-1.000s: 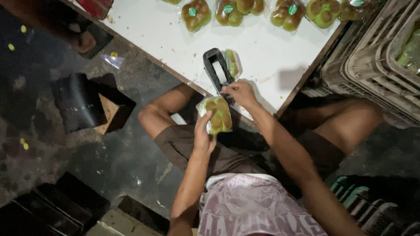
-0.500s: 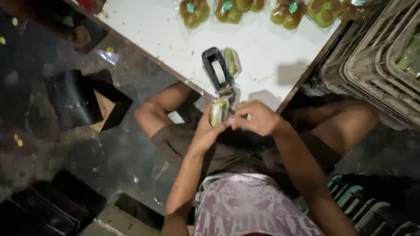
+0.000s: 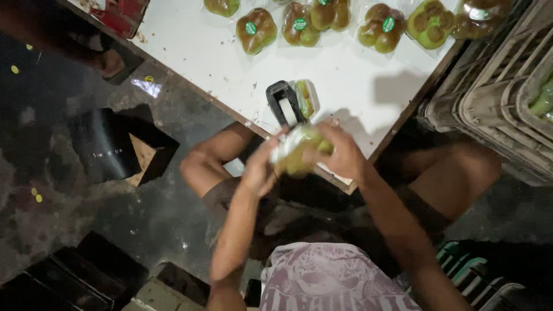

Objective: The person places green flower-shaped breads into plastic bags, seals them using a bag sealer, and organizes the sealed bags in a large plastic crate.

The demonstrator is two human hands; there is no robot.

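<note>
Bagged green peppers (image 3: 299,152) sit at the middle of the frame, gripped between both our hands just in front of the white table's (image 3: 190,52) near edge. Our left hand (image 3: 262,167) curls its fingers closed around the bag's left side; our right hand (image 3: 345,152) wraps shut over its right. Just beyond them we see a black tape dispenser (image 3: 283,102) on the table. Farther up, along the top, lie more bagged peppers (image 3: 256,30), and plastic crates (image 3: 495,98) stand at the right
</note>
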